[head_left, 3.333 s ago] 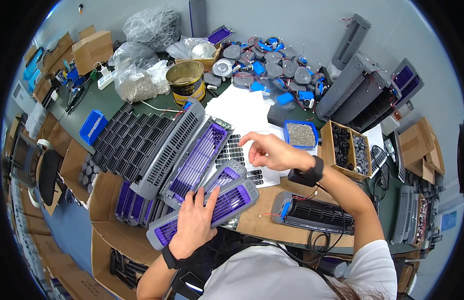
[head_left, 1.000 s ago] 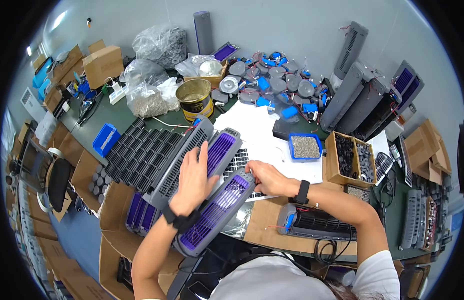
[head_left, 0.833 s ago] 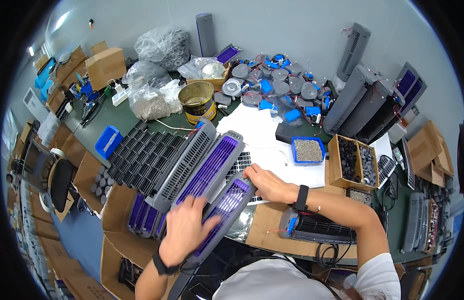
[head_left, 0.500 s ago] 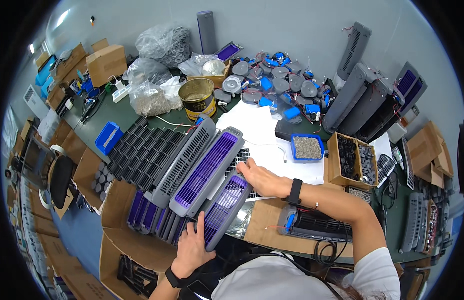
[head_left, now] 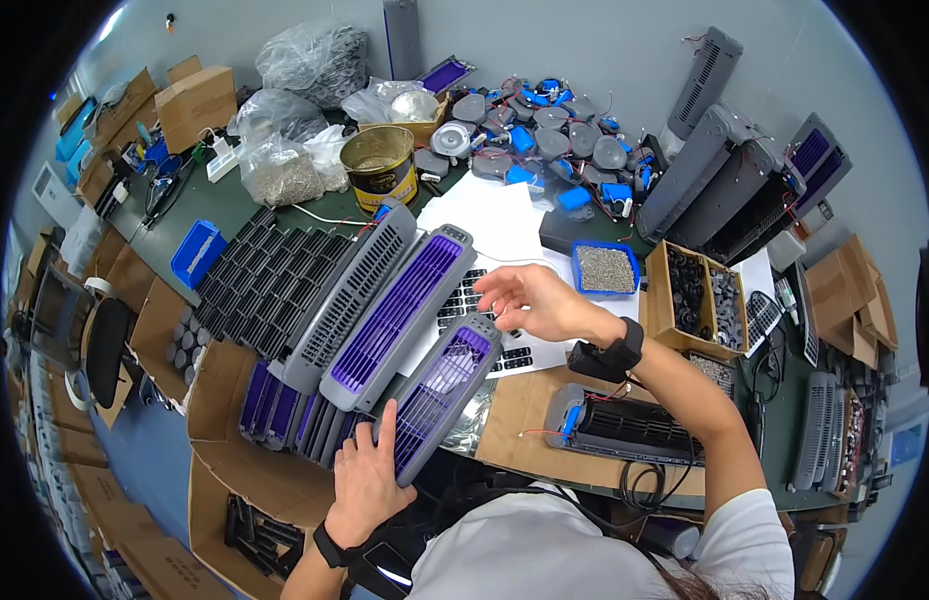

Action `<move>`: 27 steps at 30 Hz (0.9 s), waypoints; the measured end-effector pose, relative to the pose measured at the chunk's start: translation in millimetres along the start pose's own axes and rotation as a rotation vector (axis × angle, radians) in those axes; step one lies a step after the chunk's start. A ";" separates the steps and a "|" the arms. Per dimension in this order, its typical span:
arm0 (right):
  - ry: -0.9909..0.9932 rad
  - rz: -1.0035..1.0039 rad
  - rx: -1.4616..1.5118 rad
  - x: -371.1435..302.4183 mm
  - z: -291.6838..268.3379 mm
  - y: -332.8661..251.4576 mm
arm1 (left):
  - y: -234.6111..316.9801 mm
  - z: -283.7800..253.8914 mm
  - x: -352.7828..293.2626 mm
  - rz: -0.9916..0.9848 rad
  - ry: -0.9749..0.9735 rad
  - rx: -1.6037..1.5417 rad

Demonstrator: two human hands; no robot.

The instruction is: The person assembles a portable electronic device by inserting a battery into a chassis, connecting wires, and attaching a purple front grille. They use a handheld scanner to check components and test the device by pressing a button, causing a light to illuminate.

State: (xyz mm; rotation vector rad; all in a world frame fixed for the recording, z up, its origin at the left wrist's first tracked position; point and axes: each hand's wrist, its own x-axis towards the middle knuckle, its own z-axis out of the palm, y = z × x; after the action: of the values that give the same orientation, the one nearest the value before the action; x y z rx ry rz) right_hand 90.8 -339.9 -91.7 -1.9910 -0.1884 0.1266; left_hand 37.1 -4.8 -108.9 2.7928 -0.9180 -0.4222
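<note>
At the table's (head_left: pixel 207 200) near edge, the left hand (head_left: pixel 370 480) rests against the lower end of a grey panel with purple slats (head_left: pixel 440 400); whether it grips is unclear. The right hand (head_left: pixel 538 303), loosely curled, holding nothing visible, hovers by black labels (head_left: pixel 517 357); grey-and-blue parts (head_left: pixel 555 145) crowd the far edge.
</note>
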 end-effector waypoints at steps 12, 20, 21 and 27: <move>0.041 0.041 0.171 18.3 15.5 21.0 | 2.9 -3.8 3.0 -0.007 0.061 0.073; -0.040 -0.051 0.113 19.8 12.1 25.6 | 2.4 -1.4 4.2 -0.015 0.040 0.060; -0.048 -0.040 0.112 19.8 12.3 26.3 | 2.5 -1.0 4.1 -0.015 0.043 0.064; -0.072 -0.028 0.062 22.8 14.7 28.9 | 4.5 -2.2 4.6 -0.055 0.003 0.049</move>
State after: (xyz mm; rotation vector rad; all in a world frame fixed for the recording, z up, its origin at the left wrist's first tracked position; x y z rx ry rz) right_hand 112.8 -334.2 -124.2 -1.9230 -0.2556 0.1836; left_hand 38.8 -10.9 -106.6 2.8676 -0.8646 -0.4080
